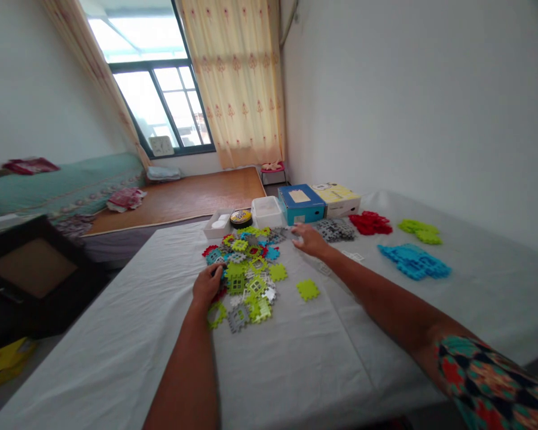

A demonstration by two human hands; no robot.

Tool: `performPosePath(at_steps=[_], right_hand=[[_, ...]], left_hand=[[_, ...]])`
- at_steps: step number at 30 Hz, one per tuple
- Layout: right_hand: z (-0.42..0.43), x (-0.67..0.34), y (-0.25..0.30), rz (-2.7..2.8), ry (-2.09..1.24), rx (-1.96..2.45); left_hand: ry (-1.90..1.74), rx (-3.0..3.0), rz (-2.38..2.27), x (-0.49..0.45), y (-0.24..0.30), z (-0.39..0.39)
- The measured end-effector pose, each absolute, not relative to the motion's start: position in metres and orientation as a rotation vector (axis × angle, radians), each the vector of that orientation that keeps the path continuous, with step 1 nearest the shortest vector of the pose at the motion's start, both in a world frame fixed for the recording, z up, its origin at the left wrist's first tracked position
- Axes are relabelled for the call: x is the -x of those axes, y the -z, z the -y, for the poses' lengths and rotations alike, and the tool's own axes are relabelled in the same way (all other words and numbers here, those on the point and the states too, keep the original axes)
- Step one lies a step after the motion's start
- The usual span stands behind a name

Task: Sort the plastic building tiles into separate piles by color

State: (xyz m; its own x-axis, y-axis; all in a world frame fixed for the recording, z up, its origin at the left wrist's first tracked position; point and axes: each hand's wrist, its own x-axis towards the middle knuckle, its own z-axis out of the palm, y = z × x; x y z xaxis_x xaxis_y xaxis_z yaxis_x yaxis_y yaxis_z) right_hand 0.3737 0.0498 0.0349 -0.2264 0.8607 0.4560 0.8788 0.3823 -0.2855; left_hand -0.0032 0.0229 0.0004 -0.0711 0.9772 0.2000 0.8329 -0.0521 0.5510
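A mixed heap of interlocking plastic tiles [237,270], in green, grey, blue, red and white, lies on the white-covered table. My left hand [207,283] rests at the heap's left edge, fingers curled in; whatever they hold is hidden. At the far right side of the heap, my right hand [310,240] has its thumb and fingers around the end of a grey tile [289,233], which is blurred. A single green tile [308,289] lies apart, nearer to me. Beyond my right wrist is a pile of grey tiles [335,230].
Farther right lie red tiles [370,223], green tiles [420,231] and blue tiles [413,261]. White window-like pieces [353,256] lie beside my right forearm. Along the back stand a white tray [210,230], a round tin [241,218], a clear tub [267,210], a blue box [301,204] and a yellow-white box [341,203].
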Motion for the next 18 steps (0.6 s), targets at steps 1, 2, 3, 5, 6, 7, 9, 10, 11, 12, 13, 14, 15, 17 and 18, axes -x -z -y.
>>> performPosePath(at_steps=[1,2,3,5,6,7,9,10,11,12,13,14,15,17,18], right_hand=[[-0.05,-0.391,-0.039,2.014,0.078,1.529],[-0.05,-0.408,-0.042,1.916,0.112,1.588],[-0.05,-0.425,-0.044,1.814,0.143,1.659],[-0.049,-0.456,-0.043,1.621,0.189,1.805],[-0.047,-0.467,-0.042,1.549,0.201,1.872],[-0.045,-0.476,-0.039,1.501,0.206,1.932],[-0.041,-0.485,-0.032,1.467,0.21,2.022],[-0.04,-0.486,-0.029,1.471,0.216,2.049],[-0.038,-0.484,-0.027,1.484,0.224,2.059],[-0.037,-0.481,-0.026,1.498,0.238,2.056],[-0.037,-0.477,-0.025,1.511,0.256,2.038],[-0.036,-0.471,-0.026,1.53,0.27,2.008],[-0.035,-0.463,-0.027,1.56,0.275,1.964],[-0.033,-0.443,-0.031,1.666,0.232,1.835],[-0.03,-0.43,-0.033,1.742,0.173,1.75]], left_hand=[[-0.809,-1.944,-1.969,0.003,0.0,-0.023],[-0.806,-1.942,-1.974,0.004,0.0,-0.023],[-0.804,-1.94,-1.977,0.004,0.0,-0.023],[-0.801,-1.942,-1.984,0.006,0.001,-0.024],[-0.801,-1.946,-1.986,0.006,0.001,-0.025],[-0.803,-1.951,-1.984,0.007,0.001,-0.025],[-0.813,-1.958,-1.968,0.007,0.001,-0.026],[-0.818,-1.956,-1.96,0.007,0.001,-0.026],[-0.822,-1.951,-1.954,0.007,0.0,-0.026],[-0.825,-1.943,-1.955,0.006,0.0,-0.025],[-0.825,-1.934,-1.961,0.006,-0.001,-0.025],[-0.827,-1.928,-1.968,0.005,-0.001,-0.024],[-0.83,-1.924,-1.973,0.005,-0.002,-0.024],[-0.836,-1.915,-1.977,0.004,-0.002,-0.023],[-0.838,-1.912,-1.975,0.003,-0.002,-0.022]])
